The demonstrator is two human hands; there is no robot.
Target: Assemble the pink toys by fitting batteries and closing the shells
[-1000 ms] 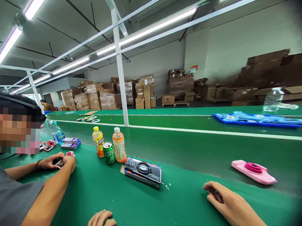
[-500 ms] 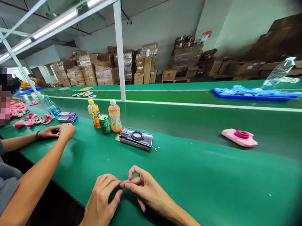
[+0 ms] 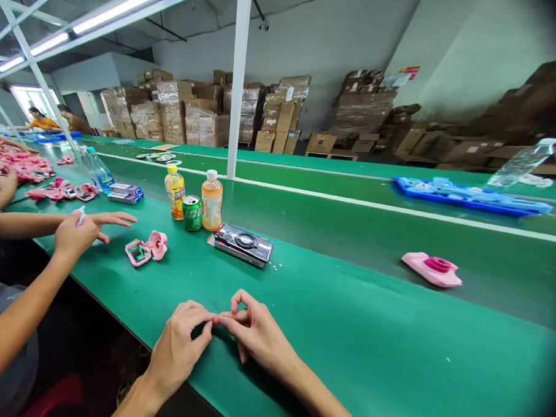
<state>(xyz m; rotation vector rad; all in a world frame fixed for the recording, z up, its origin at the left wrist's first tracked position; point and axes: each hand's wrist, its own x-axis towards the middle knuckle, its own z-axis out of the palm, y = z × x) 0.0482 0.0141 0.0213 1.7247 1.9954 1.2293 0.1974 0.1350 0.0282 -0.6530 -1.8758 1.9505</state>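
My left hand [image 3: 183, 336] and my right hand [image 3: 258, 333] meet at the fingertips above the near edge of the green work surface [image 3: 345, 359]. Both are closed in a pinch, thumb against fingers. Anything between the fingertips is too small or hidden to make out. Beyond them lies a smartphone [image 3: 246, 239] with a ring on its back, resting on a thin box. Small white bits [image 3: 275, 267] are scattered at its right end. Further right sits a pink camera-shaped casing [image 3: 432, 269] with a darker pink lens ring.
A co-worker's hand [image 3: 76, 233] holds a small white tool near an opened pink casing [image 3: 146, 249] showing a circuit board. A green can [image 3: 192, 213], a yellow-capped bottle [image 3: 174, 193] and an orange bottle [image 3: 211, 200] stand behind the phone. A blue tray [image 3: 472, 198] holds light-blue parts.
The view has shifted slightly. My fingertips have drawn closer together, the left thumb now nearer its index finger. The co-worker's hands have moved apart, and an opened pink casing now lies on the surface.
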